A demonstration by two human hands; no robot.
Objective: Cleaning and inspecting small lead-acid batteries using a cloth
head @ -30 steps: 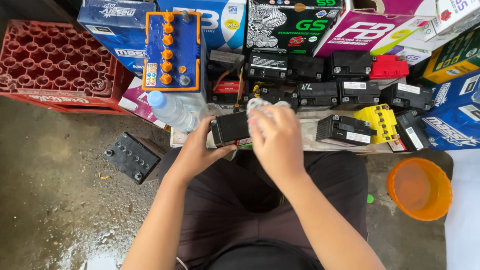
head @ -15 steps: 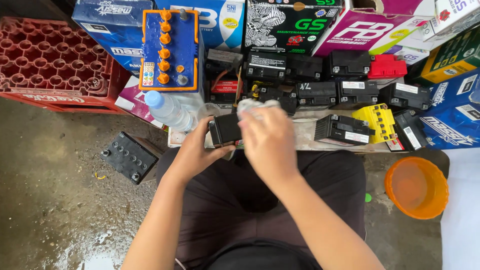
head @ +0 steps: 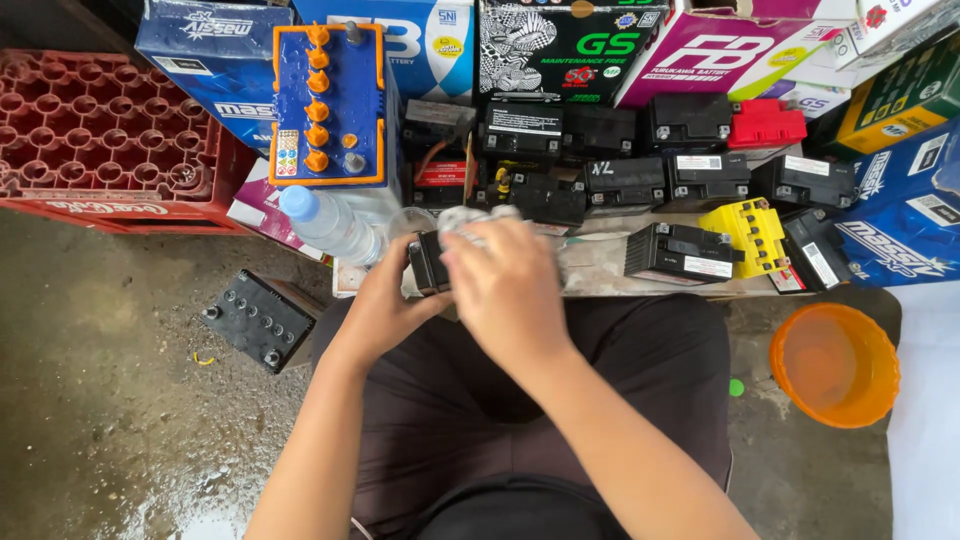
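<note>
My left hand grips a small black battery from its left side, holding it over my lap. My right hand lies on top of the battery, pressing a crumpled whitish cloth against it; most of the battery is hidden under this hand. A clear plastic water bottle with a blue cap lies just left of my left hand.
Several small black batteries, a yellow one and a red one sit in front. A big blue battery with orange caps, a red crate, coloured boxes behind, a black battery on the wet floor, an orange bowl right.
My right hand with the cloth has slid leftward across the battery top, now covering more of it. My left hand keeps the same grip.
</note>
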